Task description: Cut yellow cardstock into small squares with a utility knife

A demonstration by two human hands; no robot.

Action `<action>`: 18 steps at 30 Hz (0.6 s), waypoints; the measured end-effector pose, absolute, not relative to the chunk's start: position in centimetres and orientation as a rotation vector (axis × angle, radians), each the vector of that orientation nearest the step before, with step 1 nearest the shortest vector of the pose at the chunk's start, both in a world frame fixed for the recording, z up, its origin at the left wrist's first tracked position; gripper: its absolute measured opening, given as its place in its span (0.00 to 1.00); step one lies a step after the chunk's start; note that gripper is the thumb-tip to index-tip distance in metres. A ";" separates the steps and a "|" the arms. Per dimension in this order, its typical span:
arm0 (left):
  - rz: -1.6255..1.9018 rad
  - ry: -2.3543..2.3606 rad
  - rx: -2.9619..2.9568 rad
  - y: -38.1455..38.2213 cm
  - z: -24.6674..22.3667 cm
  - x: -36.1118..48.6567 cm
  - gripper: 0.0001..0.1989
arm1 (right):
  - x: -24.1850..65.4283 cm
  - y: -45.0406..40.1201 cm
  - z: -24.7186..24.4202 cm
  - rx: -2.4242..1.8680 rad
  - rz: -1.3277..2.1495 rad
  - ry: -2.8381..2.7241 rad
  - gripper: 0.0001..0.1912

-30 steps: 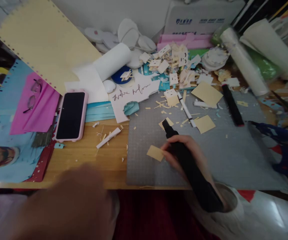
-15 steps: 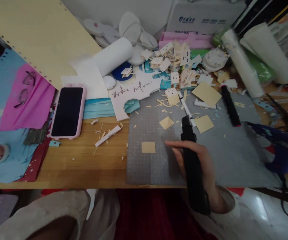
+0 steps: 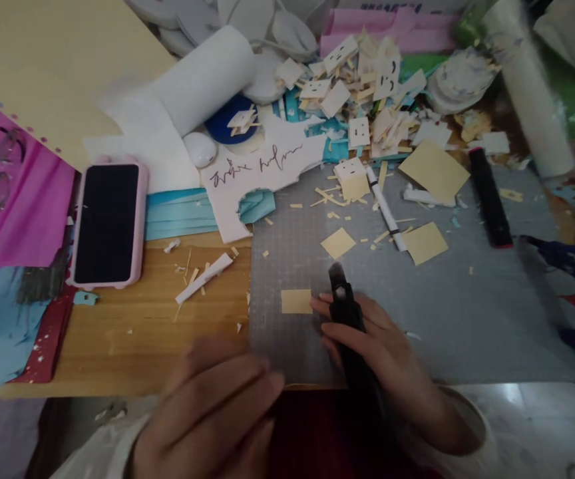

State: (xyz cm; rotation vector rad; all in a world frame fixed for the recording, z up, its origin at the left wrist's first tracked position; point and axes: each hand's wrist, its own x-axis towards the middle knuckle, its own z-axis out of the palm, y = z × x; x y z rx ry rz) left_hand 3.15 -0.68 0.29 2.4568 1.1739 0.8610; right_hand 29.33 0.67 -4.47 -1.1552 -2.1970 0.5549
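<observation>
My right hand (image 3: pixel 387 359) is wrapped round a long black tool (image 3: pixel 350 332) with a narrow end and a small shiny spot near its tip. Its exact kind I cannot make out. The fingertips of this hand touch or nearly touch the right edge of a small tan card rectangle (image 3: pixel 296 301), flat on the grey cutting mat (image 3: pixel 442 319). At the front edge of the table, my left hand (image 3: pixel 207 406) shows curled fingers, blurred by motion. Whether anything is between them is hidden. Just beyond the tool lies a tan card square (image 3: pixel 338 243).
A white pen (image 3: pixel 386 209), tan squares (image 3: pixel 424 243) and scraps lie farther back, before a heap of small face-drawn cards (image 3: pixel 358 132). A phone (image 3: pixel 109 225) and paper roll (image 3: pixel 207 76) are left. A black marker (image 3: pixel 490 197) and blue glue gun (image 3: pixel 567 266) are right.
My left hand has come up from below into view over the table's front edge. My right hand, with the black tool, has moved left to the card rectangle. The view has shifted closer.
</observation>
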 end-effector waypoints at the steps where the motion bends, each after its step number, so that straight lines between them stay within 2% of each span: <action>1: 0.831 1.122 2.496 0.1 -0.5 3.8 0.12 | 29.3 0.7 -4.4 -1.154 0.549 -2.209 0.23; 5: 0.662 1.101 2.594 1.3 -2.8 6.0 0.16 | 29.3 0.8 -4.3 -1.145 0.551 -2.257 0.19; 9: 0.550 1.188 2.536 1.3 -3.2 6.2 0.19 | 29.3 0.9 -4.2 -1.170 0.564 -2.266 0.19; 18: 0.541 1.231 2.532 1.7 -3.1 6.2 0.17 | 29.3 0.9 -3.8 -1.205 0.592 -2.255 0.19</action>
